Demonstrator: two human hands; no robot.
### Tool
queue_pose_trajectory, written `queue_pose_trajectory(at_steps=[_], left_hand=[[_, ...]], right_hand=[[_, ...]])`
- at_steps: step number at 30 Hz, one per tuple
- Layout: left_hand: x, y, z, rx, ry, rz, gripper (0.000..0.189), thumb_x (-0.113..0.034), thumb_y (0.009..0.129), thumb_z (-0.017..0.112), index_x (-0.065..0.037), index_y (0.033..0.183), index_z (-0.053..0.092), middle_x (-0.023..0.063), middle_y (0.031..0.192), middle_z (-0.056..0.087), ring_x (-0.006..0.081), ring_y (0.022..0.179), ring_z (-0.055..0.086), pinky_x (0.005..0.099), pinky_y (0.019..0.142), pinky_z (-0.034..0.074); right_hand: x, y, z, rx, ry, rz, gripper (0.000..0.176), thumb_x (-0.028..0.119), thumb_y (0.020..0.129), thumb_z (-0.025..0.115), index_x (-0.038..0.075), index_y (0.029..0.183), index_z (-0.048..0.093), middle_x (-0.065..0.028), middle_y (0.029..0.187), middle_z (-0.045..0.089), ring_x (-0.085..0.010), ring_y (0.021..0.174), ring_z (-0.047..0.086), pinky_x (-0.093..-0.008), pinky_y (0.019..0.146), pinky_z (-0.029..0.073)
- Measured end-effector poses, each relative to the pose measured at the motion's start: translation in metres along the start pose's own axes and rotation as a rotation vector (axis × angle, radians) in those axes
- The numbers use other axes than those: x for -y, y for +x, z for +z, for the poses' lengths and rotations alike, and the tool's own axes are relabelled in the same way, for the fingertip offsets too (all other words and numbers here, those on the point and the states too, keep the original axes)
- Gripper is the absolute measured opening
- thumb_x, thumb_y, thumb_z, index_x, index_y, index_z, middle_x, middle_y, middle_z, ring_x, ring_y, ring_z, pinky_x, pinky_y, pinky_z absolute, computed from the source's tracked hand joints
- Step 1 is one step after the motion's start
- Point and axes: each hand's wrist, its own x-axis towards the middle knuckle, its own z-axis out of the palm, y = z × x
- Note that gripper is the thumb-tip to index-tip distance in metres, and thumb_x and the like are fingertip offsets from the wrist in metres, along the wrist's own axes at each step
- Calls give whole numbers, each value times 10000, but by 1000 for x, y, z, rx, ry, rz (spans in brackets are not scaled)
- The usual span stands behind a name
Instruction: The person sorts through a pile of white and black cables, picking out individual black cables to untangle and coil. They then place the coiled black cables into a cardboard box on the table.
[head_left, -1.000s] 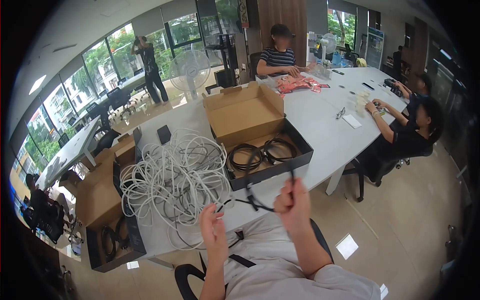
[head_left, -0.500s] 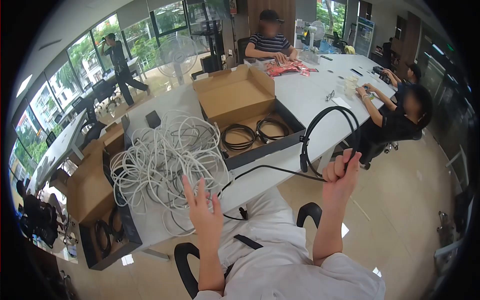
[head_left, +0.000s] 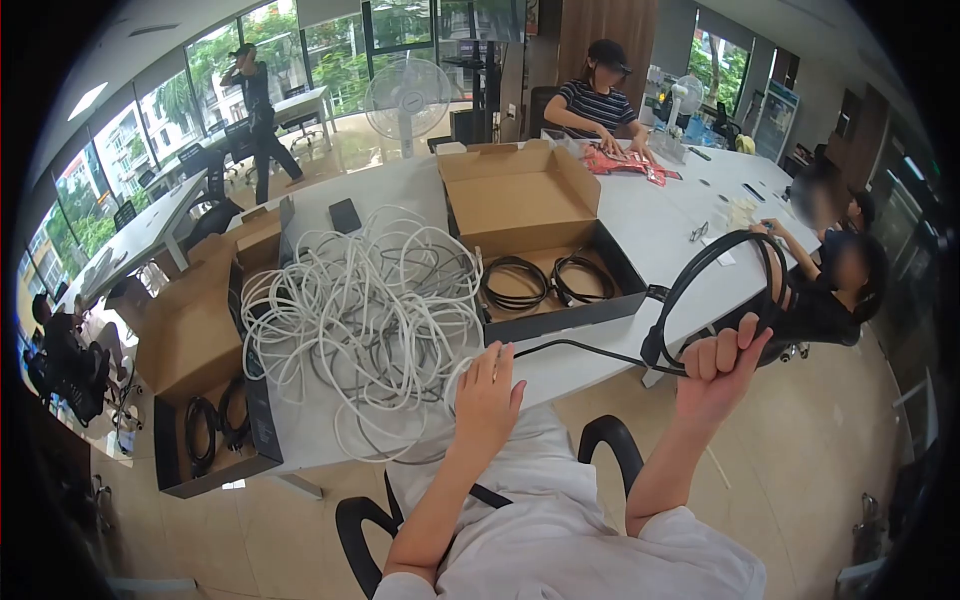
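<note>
My right hand (head_left: 715, 378) is closed around a coiled black cable (head_left: 672, 303), held up over the table's front edge. From the coil a loose length runs left to the fingertips of my left hand (head_left: 485, 408). That hand has its fingers stretched out and its thumb apart; whether it touches the cable is hard to see. Just beyond it on the table lies a big tangled heap of white cables (head_left: 370, 320). An open cardboard box (head_left: 560, 322) behind the hands contains two coiled black cables (head_left: 515, 284).
Another open box (head_left: 262, 425) with black cables stands at the left table edge. A small dark object (head_left: 344, 216) lies behind the white heap. Across the white table (head_left: 640, 215), a person handles red packets (head_left: 625, 163); other people sit at the right.
My left hand has moved right and its spread fingers have come closer together, near the loose cable. My right hand still grips the coil, now farther right in view. The view has shifted.
</note>
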Motion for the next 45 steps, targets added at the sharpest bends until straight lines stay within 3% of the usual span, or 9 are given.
queue_pose_trajectory(at_steps=[13, 19, 25, 28, 29, 32, 38, 41, 45], left_hand=[[6, 5, 25, -12, 204, -5, 251, -186, 755, 702, -59, 953, 613, 72, 1037, 528, 246, 872, 538, 376, 726, 411], [9, 15, 6, -37, 130, -67, 137, -164, 772, 680, -60, 850, 638, 36, 906, 585, 260, 909, 536, 403, 767, 405], [-11, 27, -24, -169, 66, 11, 125, -191, 800, 657, -77, 848, 639, 38, 907, 618, 250, 862, 535, 391, 818, 309], [-24, 27, -39, -52, -72, -69, 118, -196, 850, 617, -84, 813, 626, 24, 831, 647, 222, 804, 543, 407, 809, 293], [-27, 28, -47, 53, -143, -79, 118, -194, 859, 607, -83, 824, 623, 26, 803, 644, 219, 780, 546, 407, 808, 293], [-37, 32, -67, 254, -321, -115, 114, -185, 882, 581, -79, 865, 619, 35, 754, 638, 211, 724, 552, 405, 800, 292], [-30, 18, -72, 86, -394, -68, 168, -142, 871, 589, -58, 1011, 624, 79, 783, 639, 236, 763, 570, 379, 800, 363], [-7, 9, -70, 11, -420, -101, 214, -100, 854, 598, -34, 1057, 621, 101, 795, 639, 252, 794, 584, 344, 778, 424], [25, -1, -85, -66, -403, -239, 200, -56, 847, 595, -4, 1035, 635, 103, 775, 638, 202, 701, 586, 292, 665, 462]], right_hand=[[8, 3, -20, 104, -6, -32, 341, 390, 1025, 261, 136, 807, 323, 58, 488, 174, -48, 358, 97, -243, 339, 76], [34, -4, -28, 19, -112, -110, 356, 404, 1020, 275, 127, 806, 341, 60, 500, 171, -50, 376, 106, -249, 353, 93], [48, -25, -32, -38, -828, -386, 447, 496, 960, 415, 94, 764, 394, 44, 496, 256, -55, 389, 201, -246, 385, 149], [45, -42, -42, -171, -1318, -589, 498, 523, 937, 454, 58, 760, 470, 16, 525, 373, -65, 420, 303, -232, 415, 202], [46, -43, -36, -159, -1499, -664, 489, 480, 945, 476, 28, 774, 546, -8, 582, 483, -81, 473, 398, -233, 450, 274], [45, -42, -36, -24, -1672, -667, 439, 405, 958, 486, 3, 808, 579, -16, 611, 530, -89, 502, 444, -240, 472, 314], [32, -37, -34, -127, -1634, -579, 328, 297, 949, 498, 21, 794, 586, -55, 613, 560, -152, 491, 496, -269, 477, 350], [29, -36, -47, -214, -1490, -505, 379, 356, 978, 463, 14, 849, 561, 38, 599, 446, -39, 504, 371, -201, 489, 296], [20, -17, -50, -386, -1405, -626, 370, 329, 997, 436, 25, 798, 503, 55, 573, 359, -18, 489, 312, -186, 466, 239]])
